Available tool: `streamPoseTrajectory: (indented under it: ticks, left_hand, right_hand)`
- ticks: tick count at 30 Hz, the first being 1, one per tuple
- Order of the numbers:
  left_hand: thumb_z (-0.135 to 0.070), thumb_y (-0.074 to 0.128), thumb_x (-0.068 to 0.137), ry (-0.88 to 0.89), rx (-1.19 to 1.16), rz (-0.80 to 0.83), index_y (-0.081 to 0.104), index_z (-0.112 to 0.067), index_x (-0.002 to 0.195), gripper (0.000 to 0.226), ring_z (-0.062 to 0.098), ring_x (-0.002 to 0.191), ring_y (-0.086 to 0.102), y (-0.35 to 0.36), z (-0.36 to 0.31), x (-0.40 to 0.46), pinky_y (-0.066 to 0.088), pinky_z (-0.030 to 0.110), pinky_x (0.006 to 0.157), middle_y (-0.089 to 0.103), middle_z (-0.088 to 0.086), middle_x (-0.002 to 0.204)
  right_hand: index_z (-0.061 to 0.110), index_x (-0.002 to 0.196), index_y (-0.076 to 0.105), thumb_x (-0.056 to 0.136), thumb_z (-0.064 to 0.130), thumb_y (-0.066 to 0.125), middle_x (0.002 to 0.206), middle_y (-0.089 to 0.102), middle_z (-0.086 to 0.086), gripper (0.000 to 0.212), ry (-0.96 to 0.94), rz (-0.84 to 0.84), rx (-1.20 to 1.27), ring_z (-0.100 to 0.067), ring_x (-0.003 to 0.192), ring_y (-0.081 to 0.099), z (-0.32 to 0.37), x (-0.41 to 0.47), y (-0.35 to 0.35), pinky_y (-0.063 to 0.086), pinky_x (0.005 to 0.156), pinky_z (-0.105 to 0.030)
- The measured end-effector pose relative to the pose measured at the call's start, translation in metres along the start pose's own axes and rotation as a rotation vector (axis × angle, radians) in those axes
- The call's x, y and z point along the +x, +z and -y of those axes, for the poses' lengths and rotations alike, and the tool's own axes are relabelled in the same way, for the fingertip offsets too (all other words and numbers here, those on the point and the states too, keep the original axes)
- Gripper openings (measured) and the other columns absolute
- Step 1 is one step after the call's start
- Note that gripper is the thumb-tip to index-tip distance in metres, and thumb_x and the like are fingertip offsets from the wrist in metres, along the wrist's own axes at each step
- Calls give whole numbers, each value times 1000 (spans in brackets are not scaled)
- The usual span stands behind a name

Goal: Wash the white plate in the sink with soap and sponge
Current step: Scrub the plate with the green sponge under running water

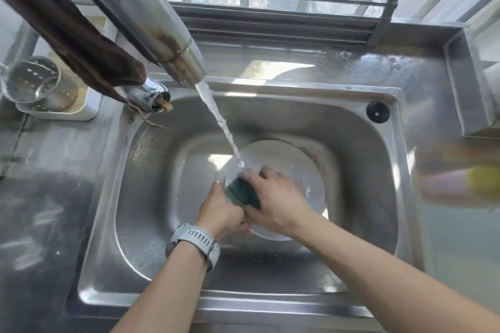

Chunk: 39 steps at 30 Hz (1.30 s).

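Fingers of the right hand curl round the sponge, pressing it on the white plate; the left hand grips the plate's near rim, probably steadying it under the water; the plate sits in the sink, tilted; a perforated cup stands in a tray on the left.

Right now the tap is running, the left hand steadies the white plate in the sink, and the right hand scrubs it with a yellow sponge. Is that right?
Not quite: the sponge is dark green, not yellow, as the head view shows. The rest holds: water runs from the tap, the left hand steadies the white plate in the sink, and the right hand scrubs it.
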<state>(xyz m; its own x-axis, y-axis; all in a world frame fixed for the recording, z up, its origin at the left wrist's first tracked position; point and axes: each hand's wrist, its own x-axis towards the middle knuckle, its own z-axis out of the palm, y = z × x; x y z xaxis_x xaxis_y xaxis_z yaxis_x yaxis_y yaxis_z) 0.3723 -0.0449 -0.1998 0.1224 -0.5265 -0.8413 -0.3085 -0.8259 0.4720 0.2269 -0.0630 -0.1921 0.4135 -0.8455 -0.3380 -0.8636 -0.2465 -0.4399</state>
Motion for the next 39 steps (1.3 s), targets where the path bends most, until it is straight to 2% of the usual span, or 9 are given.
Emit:
streamPoseTrajectory:
  ticks: [7,12,15,17,21,27,31,34,39]
  left_hand:
    - [15,60,78,-3,-41,152,28,-25,137,79,36,106,60,-2,-9,-14,66,50,69,47,5,124]
    - [7,59,72,-36,-193,191,37,-27,145,83,36,107,68,-7,-13,-19,64,56,81,64,15,123]
    - [-35,63,77,-184,-473,223,64,-11,128,56,41,102,73,-13,-13,-22,63,54,84,75,22,114]
    - [-61,52,93,-244,-477,164,64,-11,126,61,38,98,74,-9,-12,-18,65,48,68,74,19,114]
    - [-35,39,106,-81,-306,-7,43,-25,143,39,38,100,70,3,-11,-12,65,51,58,65,15,125]
    - [-40,30,109,-10,-293,54,45,-38,136,30,29,100,70,4,-21,-23,65,38,58,67,0,118]
    - [-80,15,94,-90,-435,51,67,-35,124,75,28,94,77,5,-30,-23,66,45,71,79,6,109]
    - [-71,20,101,-115,-519,-69,72,-25,119,72,25,91,75,3,-35,-20,60,32,59,79,7,106]
    - [-56,28,107,15,-409,-234,64,-22,130,55,26,111,66,7,-28,-22,52,42,104,69,0,127]
  right_hand:
    - [24,134,40,88,44,59,115,58,-14,53,419,-125,-142,-39,93,62,-66,9,-11,48,67,-39]
    - [28,129,47,85,49,61,104,58,-8,51,185,-167,119,-36,89,61,-9,44,-3,53,71,-41]
    - [39,135,44,85,58,58,105,56,-2,55,75,-52,109,-29,91,62,7,6,-1,54,77,-41]
    - [41,138,41,84,55,59,112,56,-2,59,15,86,112,-28,96,62,9,-26,-7,54,82,-40]
    - [40,129,39,80,55,58,112,57,-2,55,85,268,-54,-31,97,64,-20,-59,-22,52,79,-37]
    - [23,139,41,91,48,55,123,59,-16,56,460,-68,-73,-40,103,62,-60,16,-25,51,78,-42]
    - [28,133,48,87,54,55,111,63,-13,53,303,-164,128,-38,96,62,-12,52,-12,53,76,-40]
    - [37,126,51,84,56,54,97,58,-2,46,140,-96,211,-28,86,61,22,19,-15,51,75,-36]
    - [43,130,46,77,54,61,106,59,3,56,176,104,57,-24,96,64,-15,-38,-32,51,81,-33]
